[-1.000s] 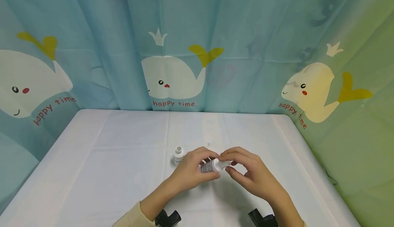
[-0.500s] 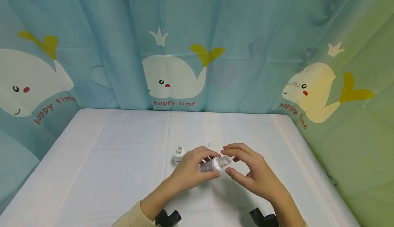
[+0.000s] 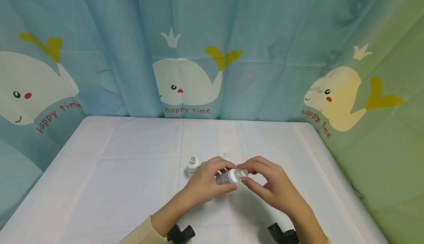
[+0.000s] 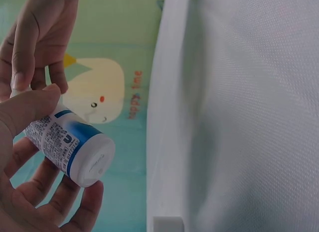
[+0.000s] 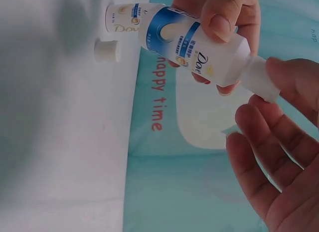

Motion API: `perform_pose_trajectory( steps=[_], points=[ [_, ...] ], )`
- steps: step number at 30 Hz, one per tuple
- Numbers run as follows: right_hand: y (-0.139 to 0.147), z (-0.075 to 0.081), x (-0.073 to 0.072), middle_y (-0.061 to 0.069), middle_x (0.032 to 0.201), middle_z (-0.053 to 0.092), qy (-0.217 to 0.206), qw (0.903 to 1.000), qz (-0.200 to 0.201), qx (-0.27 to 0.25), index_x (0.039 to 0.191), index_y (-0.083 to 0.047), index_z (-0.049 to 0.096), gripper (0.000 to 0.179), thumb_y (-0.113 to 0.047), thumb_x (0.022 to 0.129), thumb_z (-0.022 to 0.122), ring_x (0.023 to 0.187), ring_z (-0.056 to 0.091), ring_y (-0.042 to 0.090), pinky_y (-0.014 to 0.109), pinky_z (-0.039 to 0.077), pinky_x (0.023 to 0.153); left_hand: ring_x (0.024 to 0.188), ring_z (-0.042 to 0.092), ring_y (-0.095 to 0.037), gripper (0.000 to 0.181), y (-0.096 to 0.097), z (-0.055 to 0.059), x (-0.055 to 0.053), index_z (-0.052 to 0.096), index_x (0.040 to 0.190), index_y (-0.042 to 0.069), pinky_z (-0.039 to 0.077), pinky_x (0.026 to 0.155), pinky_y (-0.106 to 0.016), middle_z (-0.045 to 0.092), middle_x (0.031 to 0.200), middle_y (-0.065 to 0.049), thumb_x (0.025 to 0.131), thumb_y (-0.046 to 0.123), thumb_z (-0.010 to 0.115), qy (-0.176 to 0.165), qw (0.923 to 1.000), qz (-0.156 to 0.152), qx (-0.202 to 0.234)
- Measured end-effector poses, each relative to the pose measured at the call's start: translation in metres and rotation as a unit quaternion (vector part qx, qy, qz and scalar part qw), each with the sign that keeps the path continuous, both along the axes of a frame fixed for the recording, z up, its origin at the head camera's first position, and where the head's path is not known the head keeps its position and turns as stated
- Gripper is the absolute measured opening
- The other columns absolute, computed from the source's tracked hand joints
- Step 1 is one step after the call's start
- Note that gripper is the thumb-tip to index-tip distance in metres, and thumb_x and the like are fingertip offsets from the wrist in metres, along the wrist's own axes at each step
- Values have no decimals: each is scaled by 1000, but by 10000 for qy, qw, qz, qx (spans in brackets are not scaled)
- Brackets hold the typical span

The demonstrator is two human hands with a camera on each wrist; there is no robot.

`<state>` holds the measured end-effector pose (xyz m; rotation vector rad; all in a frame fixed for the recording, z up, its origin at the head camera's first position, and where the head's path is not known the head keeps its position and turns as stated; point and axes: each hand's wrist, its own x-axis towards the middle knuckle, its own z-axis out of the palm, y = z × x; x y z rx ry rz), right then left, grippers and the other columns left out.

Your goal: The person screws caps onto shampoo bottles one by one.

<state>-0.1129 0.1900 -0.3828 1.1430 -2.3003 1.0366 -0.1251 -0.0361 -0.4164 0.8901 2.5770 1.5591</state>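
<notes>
My left hand (image 3: 206,182) grips a small white Dove bottle (image 5: 192,45) with a blue band, tilted with its top to the right. Its flat base (image 4: 93,162) faces the left wrist camera. With thumb and fingertips, my right hand (image 3: 272,182) pinches the bottle's white cap (image 5: 259,78); its other fingers are spread below the cap in the right wrist view. A second white Dove bottle (image 3: 192,166) stands uncapped on the table, just beyond my left hand. Beside that one lies a loose white cap (image 5: 107,51), hidden behind my left hand in the head view.
A white cloth covers the table (image 3: 132,185). Blue and green curtains (image 3: 271,52) printed with whales hang along its back and sides. Black wrist mounts (image 3: 181,234) show at the near edge below both forearms.
My right fingers came off the cap half a second ago, spreading apart, and have closed on it again now. The left hand and both bottles have stayed in place.
</notes>
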Motion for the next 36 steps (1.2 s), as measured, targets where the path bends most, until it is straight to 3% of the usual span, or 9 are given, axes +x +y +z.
perform_pose_trajectory(
  steps=[5,11,15,25,29,32,36],
  points=[
    [1,0,1,-10,109,69,-60,9996,-252,142,117,-16,69,40,-8,80,82,91,62,7,21,52,79,93,60,-5,40,0,1,1,70,115,26,54,80,-25,65,109,13,79,24,85,11,10000,0,-28],
    [1,1,-1,-2,117,68,-121,9998,146,19,119,-15,68,44,3,79,77,105,65,13,20,51,86,93,60,-5,40,0,-1,0,70,116,24,54,80,-26,65,110,12,80,24,85,54,10000,-22,4],
    [0,0,-1,-4,114,68,-59,9997,220,51,114,-16,70,42,8,80,74,104,65,12,17,50,85,94,60,-5,40,0,-2,0,70,116,27,54,81,-27,65,110,13,80,25,85,106,9999,-31,-5],
    [-2,-4,0,-14,103,68,57,9987,-424,281,108,-17,71,29,-12,82,82,90,63,3,17,52,79,93,59,-5,40,0,-5,0,70,115,26,53,81,-27,65,109,13,79,25,85,159,9998,-11,-82],
    [-1,-5,1,-12,106,69,-147,9973,-598,399,114,-20,70,34,-17,82,82,90,63,3,19,52,78,93,60,-5,40,1,-6,0,70,117,23,53,82,-26,65,110,12,80,26,85,171,9998,-21,-135],
    [-1,-4,1,-9,110,68,-292,9983,-384,312,118,-20,68,40,-13,82,82,94,63,5,23,53,79,94,60,-5,40,1,-6,0,69,118,23,53,81,-27,65,111,11,80,27,84,154,9998,-17,-121],
    [-1,-3,0,-8,112,67,-169,9997,67,192,114,-19,69,41,2,80,76,98,63,8,23,52,80,93,60,-5,40,1,-5,0,69,117,26,53,81,-26,65,110,12,80,27,85,130,9999,-21,-102]
  ],
)
